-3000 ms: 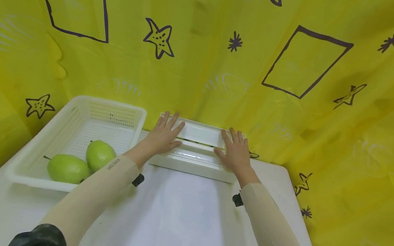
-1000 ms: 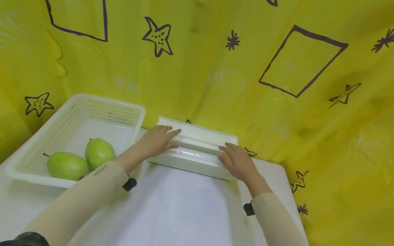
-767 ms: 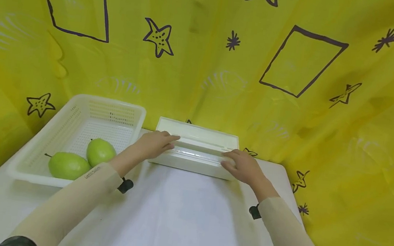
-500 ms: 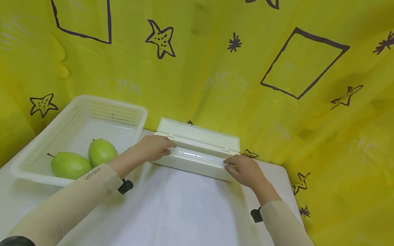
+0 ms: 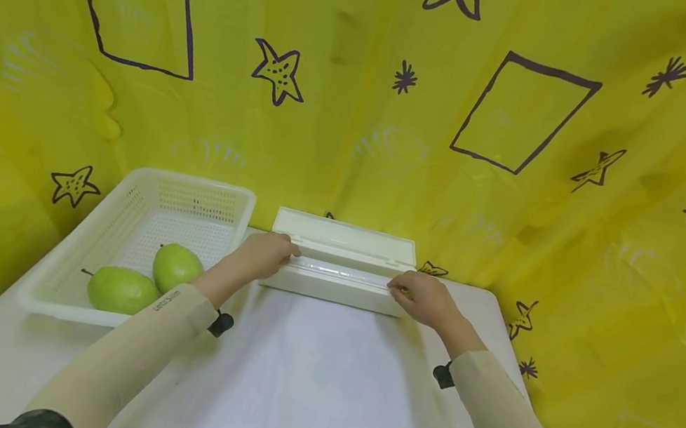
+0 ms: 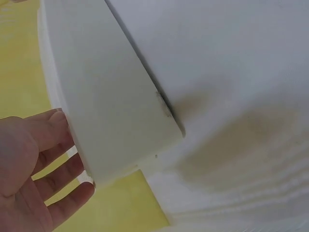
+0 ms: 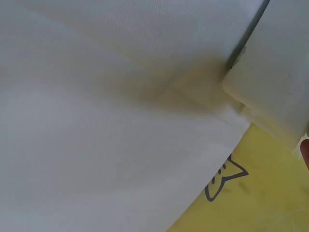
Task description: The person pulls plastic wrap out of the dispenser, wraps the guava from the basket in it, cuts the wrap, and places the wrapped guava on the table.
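A long white cling film box (image 5: pixel 334 291) lies at the far side of the table with its lid (image 5: pixel 347 236) tipped back. Clear cling film (image 5: pixel 342 272) runs along its opening, from one hand to the other. My left hand (image 5: pixel 265 254) pinches at the film's left end. In the left wrist view, that thumb lies at the box's long edge, with the other fingers (image 6: pixel 72 203) bent around its end. My right hand (image 5: pixel 425 297) pinches at the film's right end, thumb and fingertips together. Only a fingertip (image 7: pixel 305 152) of it shows in the right wrist view.
A white plastic basket (image 5: pixel 37 278) stands at the left, holding two green pears (image 5: pixel 121 290). White cloth covers the table (image 5: pixel 336 383). A yellow curtain (image 5: pixel 339 136) with drawn stars and frames hangs right behind the box.
Both hands were spread on the box's lid. The lid now leans back, and the hands have come down to the two ends of the film, with fingers drawn in.
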The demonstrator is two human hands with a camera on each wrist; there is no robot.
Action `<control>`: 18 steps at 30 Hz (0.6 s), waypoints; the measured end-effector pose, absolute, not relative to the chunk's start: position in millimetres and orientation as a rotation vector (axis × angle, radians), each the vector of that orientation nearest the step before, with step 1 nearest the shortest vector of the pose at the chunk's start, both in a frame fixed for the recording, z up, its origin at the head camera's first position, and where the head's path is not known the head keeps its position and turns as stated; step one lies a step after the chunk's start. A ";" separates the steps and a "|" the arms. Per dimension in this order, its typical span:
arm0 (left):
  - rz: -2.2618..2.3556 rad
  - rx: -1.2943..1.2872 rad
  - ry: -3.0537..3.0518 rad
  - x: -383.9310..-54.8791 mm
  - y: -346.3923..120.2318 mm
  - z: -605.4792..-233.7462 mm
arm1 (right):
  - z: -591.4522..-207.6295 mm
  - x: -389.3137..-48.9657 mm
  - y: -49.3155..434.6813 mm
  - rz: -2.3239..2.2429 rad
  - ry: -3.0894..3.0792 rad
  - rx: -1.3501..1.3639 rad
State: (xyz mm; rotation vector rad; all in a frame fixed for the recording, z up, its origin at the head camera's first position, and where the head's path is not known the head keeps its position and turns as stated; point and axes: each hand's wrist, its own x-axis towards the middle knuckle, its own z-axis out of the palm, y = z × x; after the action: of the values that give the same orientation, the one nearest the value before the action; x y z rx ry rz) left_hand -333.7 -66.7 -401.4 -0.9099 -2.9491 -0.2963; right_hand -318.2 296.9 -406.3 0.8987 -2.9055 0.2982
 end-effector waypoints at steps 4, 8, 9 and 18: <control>-0.343 -0.901 -2.941 -337.7 -66.6 -401.3 | -405.0 -319.4 297.3 0.311 -2.919 0.873; -0.401 -0.887 -2.955 -340.5 -67.5 -400.5 | -404.6 -321.8 295.4 0.353 -2.927 0.846; -0.408 -0.884 -2.957 -340.7 -67.6 -399.9 | -404.4 -322.1 294.9 0.375 -2.932 0.832; -0.411 -0.896 -2.894 -341.5 -67.4 -396.7 | -403.3 -323.1 292.5 0.421 -2.990 0.768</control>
State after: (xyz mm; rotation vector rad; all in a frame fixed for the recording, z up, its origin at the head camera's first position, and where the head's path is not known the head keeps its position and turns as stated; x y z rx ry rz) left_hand -341.5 -67.4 -396.7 -0.8956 -2.8936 -0.4108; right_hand -323.1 292.5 -403.3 0.7679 -2.9900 0.4209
